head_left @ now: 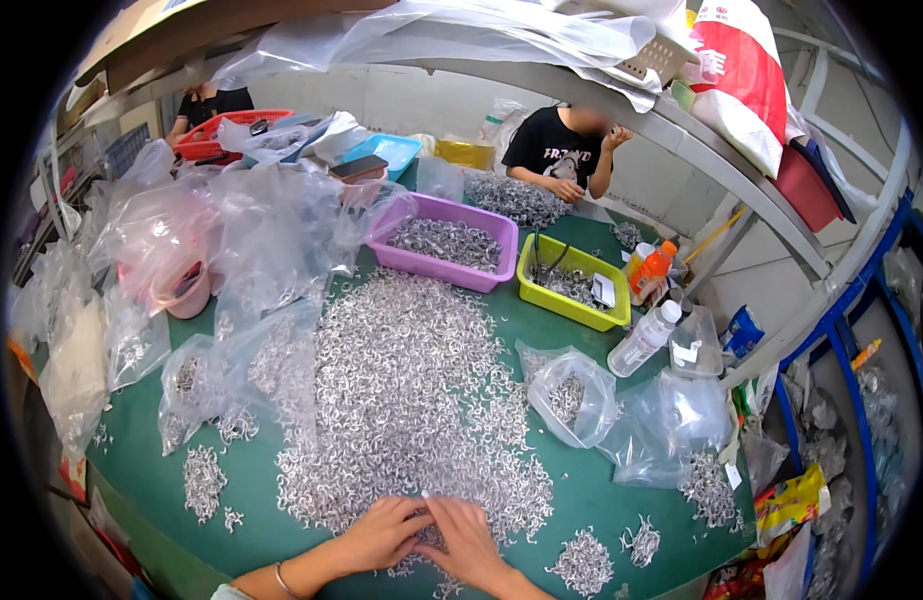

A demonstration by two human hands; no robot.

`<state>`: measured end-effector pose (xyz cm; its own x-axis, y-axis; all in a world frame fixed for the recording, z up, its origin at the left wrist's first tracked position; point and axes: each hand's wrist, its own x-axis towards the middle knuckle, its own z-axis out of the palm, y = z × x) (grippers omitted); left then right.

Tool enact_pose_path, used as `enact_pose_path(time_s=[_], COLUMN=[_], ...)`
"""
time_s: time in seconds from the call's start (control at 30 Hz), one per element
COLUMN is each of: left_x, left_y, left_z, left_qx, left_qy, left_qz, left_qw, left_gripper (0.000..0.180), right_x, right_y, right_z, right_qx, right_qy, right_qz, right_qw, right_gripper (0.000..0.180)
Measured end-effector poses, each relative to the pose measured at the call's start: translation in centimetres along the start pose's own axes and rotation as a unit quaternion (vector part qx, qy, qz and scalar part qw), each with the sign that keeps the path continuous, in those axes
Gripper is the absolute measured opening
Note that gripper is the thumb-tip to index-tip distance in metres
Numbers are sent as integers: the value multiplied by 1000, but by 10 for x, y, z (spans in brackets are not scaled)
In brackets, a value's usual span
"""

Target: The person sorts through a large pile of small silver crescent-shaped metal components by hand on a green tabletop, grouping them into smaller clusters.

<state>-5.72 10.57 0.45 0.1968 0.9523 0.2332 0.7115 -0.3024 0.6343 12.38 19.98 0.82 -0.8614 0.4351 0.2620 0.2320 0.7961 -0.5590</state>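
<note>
A wide heap of small, curved silver metal pieces [401, 370] spreads over the green table [251, 500] in front of me. At its near edge my left hand [383, 532] and my right hand [463, 540] meet, fingertips together. The left fingers are bent and closed toward the right hand. My right fingers lean in from the other side, pressed together, with the thumb below. Whatever is between the fingertips is too small or hidden to make out. A few metal pieces lie under and just below the hands.
Small piles [583, 562] of the pieces lie near right and near left. Beyond the heap stand a purple tray [501, 262] and a yellow-green basket [571, 312]. A white bottle [643, 340] and plastic bags [671, 425] stand right; more bags crowd the left. Across the table sits a person [556, 150].
</note>
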Motion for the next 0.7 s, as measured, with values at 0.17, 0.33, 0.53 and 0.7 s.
enact_pose_path(time_s=[0.17, 0.33, 0.53, 0.7], left_x=[0, 0, -3, -3], left_y=[2, 6, 3, 4], left_z=[-7, -12, -6, -4], left_qx=[-16, -5, 15, 24], left_qy=[-26, -44, -47, -37], left_qz=[-1, -1, -5, 1], left_qw=[1000, 999, 999, 999], left_gripper=[60, 63, 58, 49], right_x=[-1, -2, -2, -1], right_y=[0, -1, -2, 2], right_z=[-1, 1, 4, 6], right_qx=[14, 20, 21, 0], right_qy=[-17, -8, -3, 2], right_qz=[12, 17, 13, -1], right_qw=[1000, 1000, 1000, 1000], right_gripper=[84, 84, 80, 78])
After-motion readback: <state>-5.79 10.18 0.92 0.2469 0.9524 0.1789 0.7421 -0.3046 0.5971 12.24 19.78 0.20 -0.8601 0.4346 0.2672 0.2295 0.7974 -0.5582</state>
